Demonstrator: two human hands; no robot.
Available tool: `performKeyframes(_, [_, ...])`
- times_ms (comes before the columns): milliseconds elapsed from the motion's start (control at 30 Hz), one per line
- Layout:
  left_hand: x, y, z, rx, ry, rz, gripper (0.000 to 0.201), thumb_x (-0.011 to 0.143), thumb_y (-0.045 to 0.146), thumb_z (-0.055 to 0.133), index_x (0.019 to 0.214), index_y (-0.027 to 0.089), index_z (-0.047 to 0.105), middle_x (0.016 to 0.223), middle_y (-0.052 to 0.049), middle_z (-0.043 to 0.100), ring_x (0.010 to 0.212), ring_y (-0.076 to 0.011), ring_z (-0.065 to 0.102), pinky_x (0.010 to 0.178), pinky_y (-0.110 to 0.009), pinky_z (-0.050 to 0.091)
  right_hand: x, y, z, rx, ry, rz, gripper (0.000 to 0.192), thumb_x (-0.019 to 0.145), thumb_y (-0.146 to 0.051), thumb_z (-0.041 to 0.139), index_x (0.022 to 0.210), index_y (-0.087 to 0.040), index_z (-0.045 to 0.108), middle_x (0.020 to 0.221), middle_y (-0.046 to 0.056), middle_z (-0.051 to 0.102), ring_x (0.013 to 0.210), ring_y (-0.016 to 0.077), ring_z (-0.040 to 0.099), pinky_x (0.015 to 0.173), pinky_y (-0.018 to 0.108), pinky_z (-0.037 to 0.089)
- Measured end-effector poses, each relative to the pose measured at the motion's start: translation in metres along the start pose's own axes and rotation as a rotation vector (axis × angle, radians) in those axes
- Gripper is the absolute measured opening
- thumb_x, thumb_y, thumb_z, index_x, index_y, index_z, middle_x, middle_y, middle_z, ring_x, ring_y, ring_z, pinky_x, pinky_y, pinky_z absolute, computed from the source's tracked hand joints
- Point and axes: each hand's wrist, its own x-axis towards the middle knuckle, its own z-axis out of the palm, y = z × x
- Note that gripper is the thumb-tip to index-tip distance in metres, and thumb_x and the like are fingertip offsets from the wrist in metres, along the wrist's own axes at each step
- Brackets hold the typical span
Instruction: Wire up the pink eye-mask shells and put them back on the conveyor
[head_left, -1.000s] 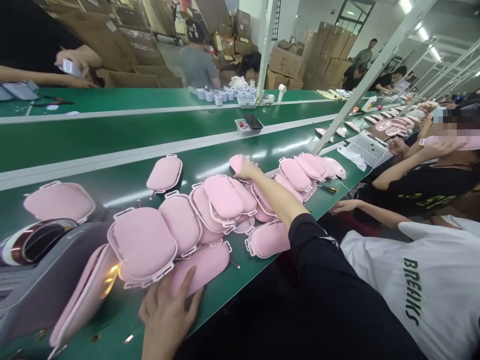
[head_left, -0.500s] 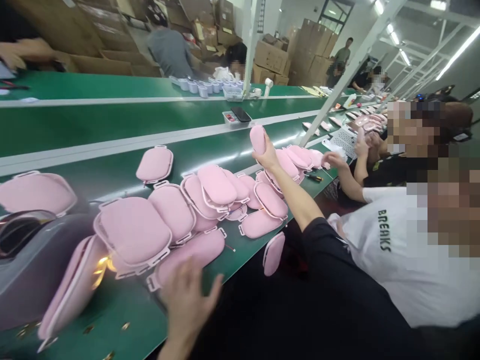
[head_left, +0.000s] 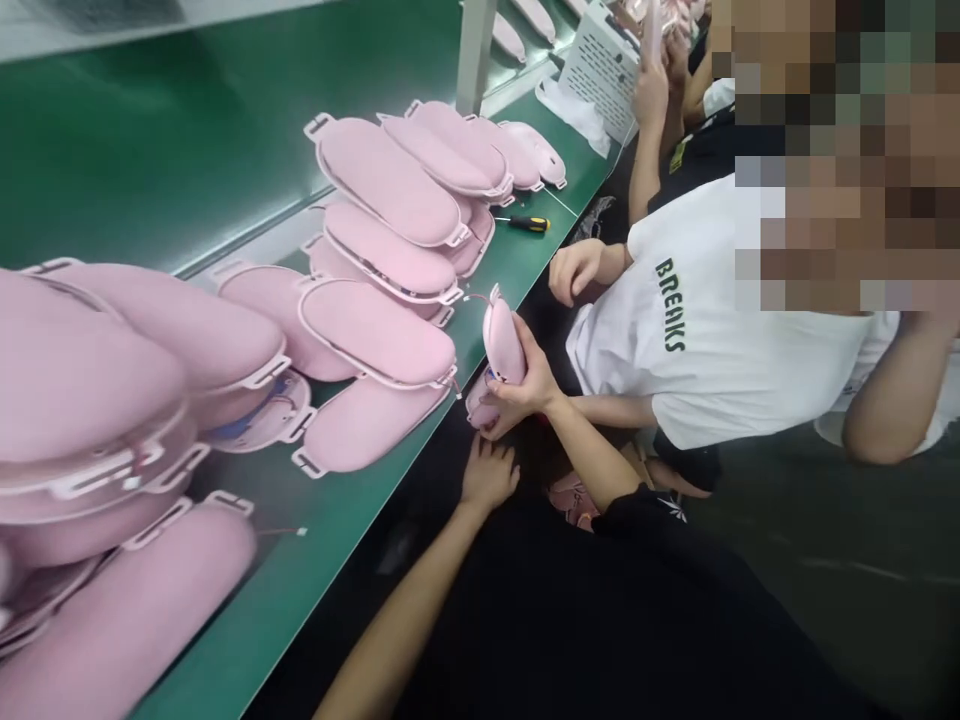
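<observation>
Your right hand (head_left: 525, 385): bare, forearm bare, black sleeve from the elbow up. Your left hand (head_left: 487, 475): bare, forearm bare, beside that black sleeve.

The nearest soft pink oval padded shells (head_left: 112, 610) run off the left and bottom edges, blurred by closeness. A second pink piece (head_left: 480, 408) beneath the right hand (head_left: 529, 385) is mostly hidden. The left hand (head_left: 487, 472) sits below the green tabletop (head_left: 337, 520) edge, its palm unseen.

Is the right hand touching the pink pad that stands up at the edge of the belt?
Touching. The head view shows the right hand wrapped around the lower part of the upright pink pad, with its fingers pressed on the pad's surface.
</observation>
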Motion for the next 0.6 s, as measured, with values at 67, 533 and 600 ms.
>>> performKeyframes(67, [0.002, 0.004, 0.001, -0.022, -0.005, -0.009, 0.044, 0.105, 0.046, 0.071, 0.139, 0.018, 0.065, 0.141, -0.013, 0.065, 0.124, -0.0274, 0.068, 0.107, -0.050, 0.062, 0.010, 0.002, -0.005, 0.016, -0.018, 0.037, 0.117, 0.075, -0.048, 0.084, 0.174, -0.022, 0.027, 0.176, 0.015, 0.042, 0.161, 0.0349, 0.047, 0.137, 0.052, 0.038])
performKeyframes(533, [-0.139, 0.031, -0.135, -0.071, 0.209, 0.001, 0.044, 0.107, 0.024, 0.056, 0.149, 0.033, 0.065, 0.133, -0.005, 0.077, 0.120, -0.0209, 0.075, 0.107, -0.033, 0.065, 0.077, -0.131, 0.021, -0.375, -0.253, -0.196, 0.104, 0.084, -0.054, 0.086, 0.173, -0.026, 0.039, 0.175, 0.017, 0.045, 0.158, 0.0445, 0.048, 0.129, 0.064, 0.046])
performKeyframes(600, [-0.173, 0.023, -0.195, -0.037, 0.303, -0.003, 0.046, 0.108, 0.028, 0.055, 0.153, 0.035, 0.062, 0.135, -0.004, 0.077, 0.122, -0.0198, 0.075, 0.107, -0.030, 0.064, 0.093, -0.154, 0.034, -0.473, -0.308, -0.172, 0.101, 0.087, -0.054, 0.083, 0.172, -0.022, 0.039, 0.174, 0.022, 0.045, 0.155, 0.0491, 0.050, 0.124, 0.068, 0.050])
